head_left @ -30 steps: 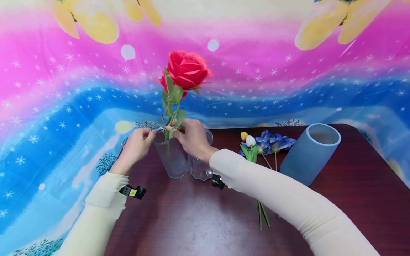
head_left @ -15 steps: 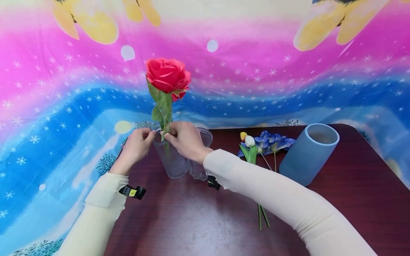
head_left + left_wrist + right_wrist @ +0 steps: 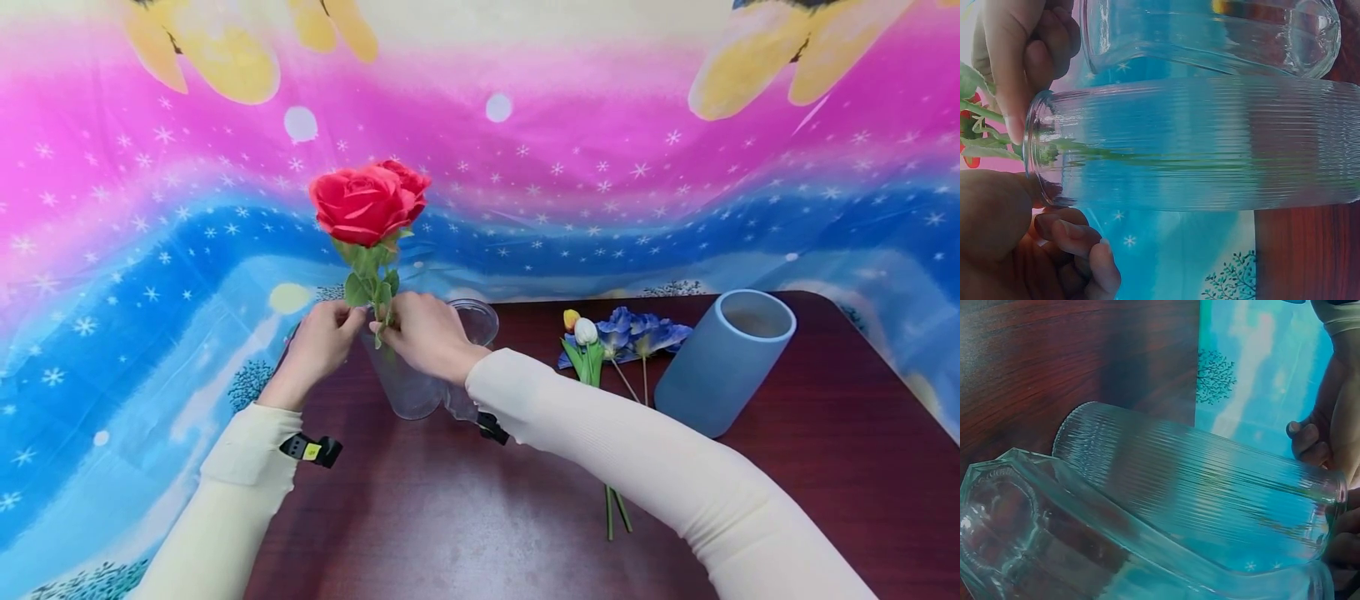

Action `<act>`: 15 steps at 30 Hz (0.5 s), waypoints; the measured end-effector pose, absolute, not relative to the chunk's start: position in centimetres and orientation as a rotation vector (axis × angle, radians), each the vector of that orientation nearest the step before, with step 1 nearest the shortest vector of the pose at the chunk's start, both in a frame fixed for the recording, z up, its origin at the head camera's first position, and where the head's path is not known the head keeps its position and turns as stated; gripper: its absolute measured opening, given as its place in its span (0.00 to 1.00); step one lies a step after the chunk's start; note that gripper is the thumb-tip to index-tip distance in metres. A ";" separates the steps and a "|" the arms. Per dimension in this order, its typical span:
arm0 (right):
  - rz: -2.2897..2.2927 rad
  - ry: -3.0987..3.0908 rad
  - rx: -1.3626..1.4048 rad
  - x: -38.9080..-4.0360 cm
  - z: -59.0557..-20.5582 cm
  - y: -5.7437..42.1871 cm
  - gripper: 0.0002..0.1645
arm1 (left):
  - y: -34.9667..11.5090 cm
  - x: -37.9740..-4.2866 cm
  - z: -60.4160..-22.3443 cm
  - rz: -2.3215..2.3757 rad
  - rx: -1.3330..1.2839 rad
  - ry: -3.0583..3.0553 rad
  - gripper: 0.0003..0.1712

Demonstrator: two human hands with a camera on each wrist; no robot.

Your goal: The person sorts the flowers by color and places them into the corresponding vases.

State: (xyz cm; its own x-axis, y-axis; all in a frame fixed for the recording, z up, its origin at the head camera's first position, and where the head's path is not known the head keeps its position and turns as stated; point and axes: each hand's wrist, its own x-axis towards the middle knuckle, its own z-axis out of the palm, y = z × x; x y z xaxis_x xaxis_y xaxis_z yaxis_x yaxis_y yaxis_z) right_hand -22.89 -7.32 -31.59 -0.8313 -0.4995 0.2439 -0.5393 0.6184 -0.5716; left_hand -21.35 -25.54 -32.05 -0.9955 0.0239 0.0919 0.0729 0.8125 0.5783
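Two red artificial roses (image 3: 363, 204) with green leaves stand above a clear ribbed glass vase (image 3: 408, 387). Their thin stems (image 3: 1166, 164) run down inside it, seen through the glass in the left wrist view. My right hand (image 3: 429, 335) pinches the roses' stems and leaves at the vase mouth, its index finger over the rim in the left wrist view. At the left side of that rim, my left hand (image 3: 321, 343) pinches the glass between thumb and index finger. The other fingers of this hand curl loosely below.
A second clear, faceted glass vase (image 3: 1041, 531) stands just right of the ribbed one. Tulips (image 3: 587, 333) and blue flowers (image 3: 648, 335) lie on the dark wood table (image 3: 465, 533). A frosted blue vase (image 3: 716, 375) stands farther right. Behind hangs a colourful cloth (image 3: 600, 158).
The roses have moved left and lower, sinking toward the vase mouth. My right hand has shifted left with them. My left hand has stayed at the rim.
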 end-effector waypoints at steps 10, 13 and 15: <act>0.980 -2.843 0.835 -22.8 -31.4 -7.3 0.16 | -25.5 -21.5 -32.2 -0.919 -0.067 -2.907 0.27; 0.983 -2.847 0.833 -22.8 -31.4 -7.1 0.16 | -25.5 -21.5 -32.3 -0.934 -0.068 -2.908 0.27; 0.969 -2.847 0.833 -22.8 -31.4 -7.0 0.18 | -25.5 -21.5 -32.3 -0.933 -0.065 -2.908 0.25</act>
State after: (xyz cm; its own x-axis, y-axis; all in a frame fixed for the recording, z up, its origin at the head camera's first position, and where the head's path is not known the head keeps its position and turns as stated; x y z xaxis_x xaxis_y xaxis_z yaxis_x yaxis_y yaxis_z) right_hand -22.79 -7.00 -31.42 -0.8574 -0.4802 0.1853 -0.4935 0.6645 -0.5611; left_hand -21.54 -25.55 -32.26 -0.9953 0.0142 0.0954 0.0671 0.8128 0.5787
